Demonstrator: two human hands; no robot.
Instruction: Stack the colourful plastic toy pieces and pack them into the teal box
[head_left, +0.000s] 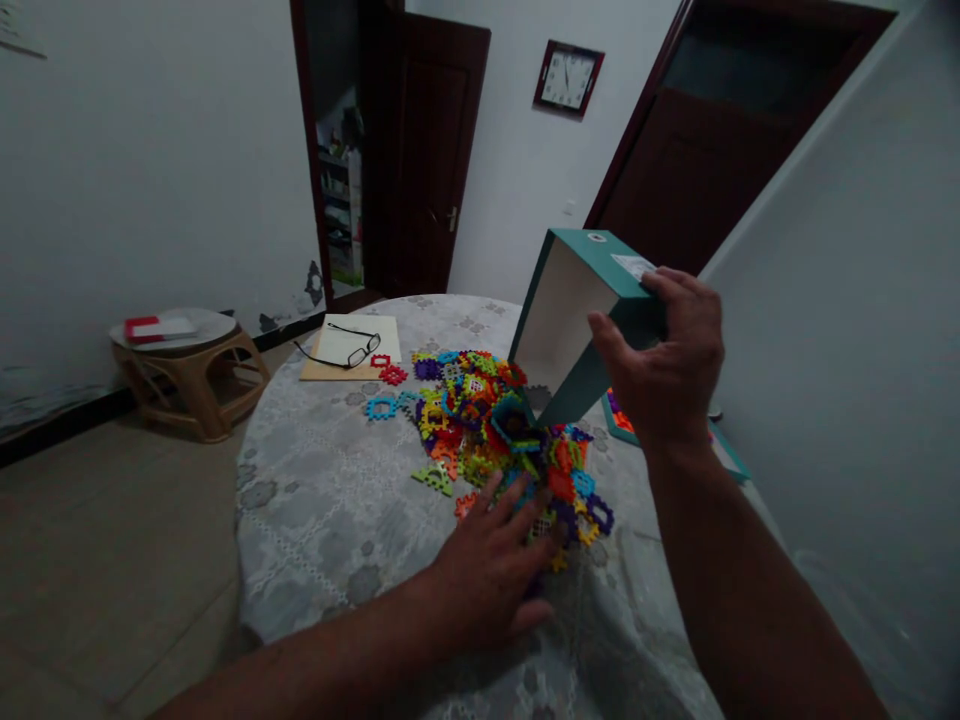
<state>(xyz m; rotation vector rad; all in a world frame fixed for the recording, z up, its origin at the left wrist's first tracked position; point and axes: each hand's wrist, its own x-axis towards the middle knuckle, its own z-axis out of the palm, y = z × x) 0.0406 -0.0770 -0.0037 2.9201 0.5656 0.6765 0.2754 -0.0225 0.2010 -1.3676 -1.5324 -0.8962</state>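
A pile of colourful toothed plastic pieces (pixel 480 410) lies on the round table (pixel 315 520), which has a grey patterned cloth. My left hand (pixel 499 560) rests with fingers spread on the near side of the pile. At the right, my right hand (pixel 667 350) grips a teal box (pixel 574 320) by its upper side, thumb on one edge and fingers over the other. The box is tilted on its side, its white inside showing, with its lower edge against the pile. Some loose pieces lie left of the pile, among them a blue frame (pixel 382 408).
Eyeglasses (pixel 360 352) lie on a cream sheet or pad (pixel 386 335) at the table's far left. Behind my right arm is a teal lid or tray (pixel 729 455), partly hidden. A stool (pixel 199 385) stands left of the table.
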